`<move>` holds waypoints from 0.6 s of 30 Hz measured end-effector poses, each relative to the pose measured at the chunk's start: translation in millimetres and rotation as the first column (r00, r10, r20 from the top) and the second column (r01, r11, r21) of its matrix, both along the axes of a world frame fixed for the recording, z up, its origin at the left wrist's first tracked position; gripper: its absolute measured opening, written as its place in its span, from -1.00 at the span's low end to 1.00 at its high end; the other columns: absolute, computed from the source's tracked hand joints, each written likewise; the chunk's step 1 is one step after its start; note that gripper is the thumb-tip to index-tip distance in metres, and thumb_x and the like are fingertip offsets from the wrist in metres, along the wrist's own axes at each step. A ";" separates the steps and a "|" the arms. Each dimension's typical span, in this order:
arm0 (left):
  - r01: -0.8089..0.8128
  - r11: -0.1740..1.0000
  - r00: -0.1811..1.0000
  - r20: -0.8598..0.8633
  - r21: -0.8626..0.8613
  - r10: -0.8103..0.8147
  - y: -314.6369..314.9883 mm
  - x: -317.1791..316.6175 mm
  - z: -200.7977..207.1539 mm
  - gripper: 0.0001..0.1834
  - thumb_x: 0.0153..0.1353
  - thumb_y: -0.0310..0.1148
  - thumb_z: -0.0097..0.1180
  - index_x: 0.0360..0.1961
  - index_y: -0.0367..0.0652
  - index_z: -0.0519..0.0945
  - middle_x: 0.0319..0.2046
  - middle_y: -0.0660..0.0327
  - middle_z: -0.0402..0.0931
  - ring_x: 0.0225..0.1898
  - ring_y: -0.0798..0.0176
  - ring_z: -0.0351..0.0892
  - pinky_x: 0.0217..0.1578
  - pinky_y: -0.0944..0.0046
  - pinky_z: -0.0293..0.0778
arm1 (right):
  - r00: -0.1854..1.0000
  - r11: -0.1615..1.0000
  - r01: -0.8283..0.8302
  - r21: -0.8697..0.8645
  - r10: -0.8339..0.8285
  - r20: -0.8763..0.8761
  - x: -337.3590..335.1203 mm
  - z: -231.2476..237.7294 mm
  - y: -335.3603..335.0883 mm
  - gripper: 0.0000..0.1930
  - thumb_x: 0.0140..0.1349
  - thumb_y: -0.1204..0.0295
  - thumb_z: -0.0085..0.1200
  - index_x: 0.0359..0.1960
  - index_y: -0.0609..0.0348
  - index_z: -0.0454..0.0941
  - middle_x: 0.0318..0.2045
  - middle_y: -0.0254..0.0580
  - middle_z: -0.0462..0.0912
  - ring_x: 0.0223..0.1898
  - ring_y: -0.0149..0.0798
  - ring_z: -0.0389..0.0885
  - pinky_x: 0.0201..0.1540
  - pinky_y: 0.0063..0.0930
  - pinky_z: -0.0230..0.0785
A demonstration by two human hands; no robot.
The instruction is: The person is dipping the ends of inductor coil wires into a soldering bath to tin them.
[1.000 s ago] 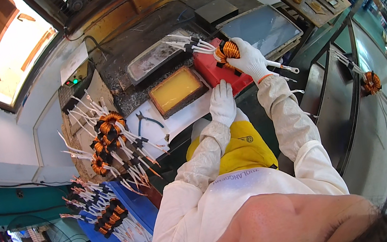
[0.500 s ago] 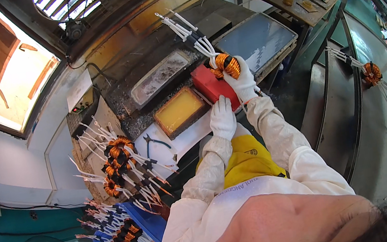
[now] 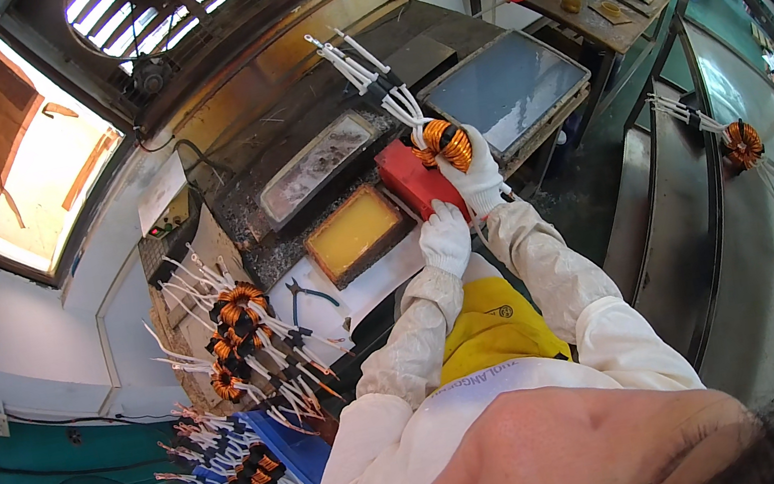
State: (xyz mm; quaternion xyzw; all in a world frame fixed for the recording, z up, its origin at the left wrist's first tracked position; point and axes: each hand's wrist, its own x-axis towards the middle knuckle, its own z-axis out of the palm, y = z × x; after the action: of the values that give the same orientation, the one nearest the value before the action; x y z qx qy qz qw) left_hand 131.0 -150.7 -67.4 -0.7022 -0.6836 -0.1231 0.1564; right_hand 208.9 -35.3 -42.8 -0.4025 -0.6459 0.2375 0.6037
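My right hand, in a white glove, grips a toroidal coil of orange copper wire. White-sleeved leads with metal lugs stretch from the coil toward the back of the bench. The coil is at the right side of a red block; I cannot tell whether they touch. At the block's near end is my gloved left hand, its fingers bent and drawn together. Whatever they may hold is hidden. A thin lead hangs below the coil between the two hands.
Left of the block sits a tray of yellow liquid, with a crusted grey trough behind. Cutting pliers lie near several more coils. A wide grey-surfaced tray is at right; another coil rests on the metal rack.
My left fingers, laid out flat on the red block before, are now bent at its near end. The coil stays in my right hand. The whole view has shifted slightly.
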 end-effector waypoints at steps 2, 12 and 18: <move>0.018 0.999 1.000 -0.011 0.034 -0.018 1.0 -1.6 0.6 -0.63 0.17 -0.34 -0.04 -0.04 -0.31 0.53 0.03 -0.17 0.50 -0.29 0.11 0.60 -0.33 0.17 0.52 | 1.000 0.999 0.030 0.032 -0.031 0.007 -1.0 0.2 -1.0 -0.29 -0.01 0.40 0.39 0.20 0.11 0.31 0.02 0.04 0.50 0.05 0.07 0.55 0.12 -0.24 0.43; -0.017 0.999 0.999 -0.040 0.039 0.019 0.4 0.3 1.2 -0.64 0.14 -0.34 -0.02 -0.06 -0.26 0.55 0.02 -0.10 0.52 -0.29 0.10 0.63 -0.29 0.17 0.56 | 0.999 0.999 0.047 0.027 -0.047 0.006 -2.8 0.2 1.7 -0.27 -0.02 0.38 0.41 0.21 0.11 0.32 0.02 0.04 0.51 0.03 0.05 0.57 0.10 -0.25 0.45; -0.021 0.999 0.999 -0.048 0.025 0.022 1.0 -0.2 2.4 -0.65 0.14 -0.34 -0.03 -0.07 -0.26 0.56 0.01 -0.10 0.53 -0.31 0.11 0.63 -0.32 0.18 0.56 | 0.998 0.998 0.059 0.013 -0.059 -0.004 -3.5 4.5 -2.8 -0.31 0.01 0.38 0.40 0.20 0.12 0.33 0.03 0.04 0.52 0.04 0.05 0.57 0.12 -0.25 0.44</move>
State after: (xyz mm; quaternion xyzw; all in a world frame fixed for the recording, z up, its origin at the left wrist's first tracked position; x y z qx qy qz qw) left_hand 130.9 -149.7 -65.0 -0.6955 -0.6857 -0.1128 0.1824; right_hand 205.3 -38.1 -38.3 -0.4170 -0.6340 0.2163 0.6143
